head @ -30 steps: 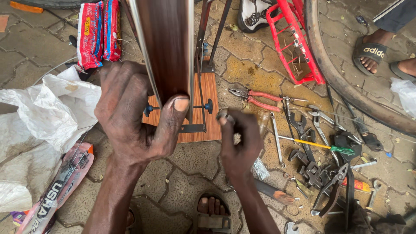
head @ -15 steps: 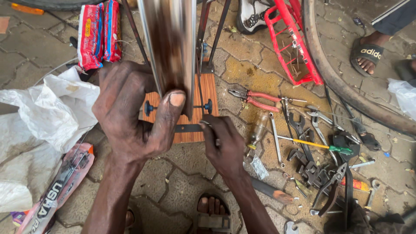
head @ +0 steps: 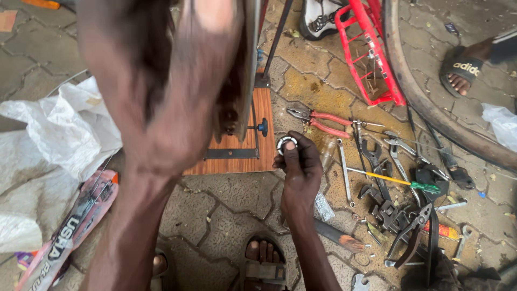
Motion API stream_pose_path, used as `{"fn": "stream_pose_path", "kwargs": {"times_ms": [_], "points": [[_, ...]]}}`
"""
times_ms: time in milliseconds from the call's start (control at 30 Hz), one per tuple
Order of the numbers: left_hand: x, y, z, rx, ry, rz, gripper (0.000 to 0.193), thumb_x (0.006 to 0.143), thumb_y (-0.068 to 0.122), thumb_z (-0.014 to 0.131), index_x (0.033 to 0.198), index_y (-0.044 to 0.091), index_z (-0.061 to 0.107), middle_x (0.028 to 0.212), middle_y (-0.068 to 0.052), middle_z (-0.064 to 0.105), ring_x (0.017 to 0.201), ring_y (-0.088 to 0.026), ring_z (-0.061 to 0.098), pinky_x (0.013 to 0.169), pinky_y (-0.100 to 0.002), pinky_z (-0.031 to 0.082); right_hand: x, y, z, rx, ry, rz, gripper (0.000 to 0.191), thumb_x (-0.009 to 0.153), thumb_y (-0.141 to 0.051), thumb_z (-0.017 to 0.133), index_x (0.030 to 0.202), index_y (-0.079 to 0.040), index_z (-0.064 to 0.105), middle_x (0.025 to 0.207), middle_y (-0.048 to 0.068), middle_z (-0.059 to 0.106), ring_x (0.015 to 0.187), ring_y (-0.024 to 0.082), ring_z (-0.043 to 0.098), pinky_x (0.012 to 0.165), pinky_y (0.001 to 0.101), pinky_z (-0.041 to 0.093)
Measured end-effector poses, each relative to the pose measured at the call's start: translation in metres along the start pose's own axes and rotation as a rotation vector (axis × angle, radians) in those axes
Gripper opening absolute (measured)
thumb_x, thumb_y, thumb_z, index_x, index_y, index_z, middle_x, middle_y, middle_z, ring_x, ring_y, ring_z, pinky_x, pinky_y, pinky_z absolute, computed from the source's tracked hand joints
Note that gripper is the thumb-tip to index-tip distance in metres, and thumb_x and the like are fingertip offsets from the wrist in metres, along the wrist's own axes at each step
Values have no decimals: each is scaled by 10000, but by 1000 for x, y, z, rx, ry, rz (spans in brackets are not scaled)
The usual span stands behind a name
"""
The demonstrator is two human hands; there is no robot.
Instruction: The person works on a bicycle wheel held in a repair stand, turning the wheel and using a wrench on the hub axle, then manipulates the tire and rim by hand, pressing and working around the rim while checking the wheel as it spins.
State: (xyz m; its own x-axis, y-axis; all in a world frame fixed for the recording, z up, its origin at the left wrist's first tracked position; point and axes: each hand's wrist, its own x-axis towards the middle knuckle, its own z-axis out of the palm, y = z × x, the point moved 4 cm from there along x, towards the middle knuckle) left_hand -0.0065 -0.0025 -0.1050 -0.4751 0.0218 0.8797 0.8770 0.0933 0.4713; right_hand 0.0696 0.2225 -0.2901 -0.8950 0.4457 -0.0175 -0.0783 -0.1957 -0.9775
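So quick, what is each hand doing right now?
Left hand: blurred, raised against the upright bicycle wheel; grip cannot be told.
Right hand: fingers closed on a small round silver metal part.

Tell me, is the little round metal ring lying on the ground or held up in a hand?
Held up. The right hand pinches the small metal ring in its fingers, above the paving stones.

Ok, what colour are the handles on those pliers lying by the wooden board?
Red, on the long-nosed metal pliers; clearest in the head view, the only one.
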Motion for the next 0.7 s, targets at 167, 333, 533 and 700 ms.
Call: {"fn": "stream_pose_path", "kwargs": {"times_ms": [167, 333, 533, 700], "points": [[-73, -17, -4, -166, 133, -142, 277, 1172, 229, 490, 1290, -6, 580, 1253, -143, 631, 1358, -209, 594, 1247, -422, 398, 5, 23, -12, 74, 55, 132, 198, 1000, -178, 648, 1142, -43, 671, 893, 42, 665, 771, 144, 665, 712, 315, 591], [-93, -40, 0, -81, 193, -498, 503, 1138, 430, 512, 902, 12, 663, 885, -165, 750, 1215, -332, 722, 1188, -552, 419, 7, 35, -18, 138, 74, 165, 184, 985, -178, 674, 1111, -45, 666, 906, 47, 680, 758, 154, 654, 714, 316, 582], [-113, -65, 2, 120, 50, -865, 711, 1085, 564, 327, 1195, -35, 695, 1120, -213, 744, 1098, -311, 724, 1027, -477, 545, 3, 42, -22, 156, 73, 236, 185, 970, -203, 674, 1071, -50, 652, 910, 50, 688, 801, 176, 683, 739, 336, 591], [-95, -33, 1, 170, 85, -557, 763, 1120, 628, 292, 1238, -40, 641, 1144, -203, 691, 1096, -280, 669, 1015, -460, 541, 10, 41, -17, 296, 26, 325, 192, 945, -178, 707, 1050, -67, 590, 992, 96, 718, 923, 219, 713, 822, 359, 585]]}}
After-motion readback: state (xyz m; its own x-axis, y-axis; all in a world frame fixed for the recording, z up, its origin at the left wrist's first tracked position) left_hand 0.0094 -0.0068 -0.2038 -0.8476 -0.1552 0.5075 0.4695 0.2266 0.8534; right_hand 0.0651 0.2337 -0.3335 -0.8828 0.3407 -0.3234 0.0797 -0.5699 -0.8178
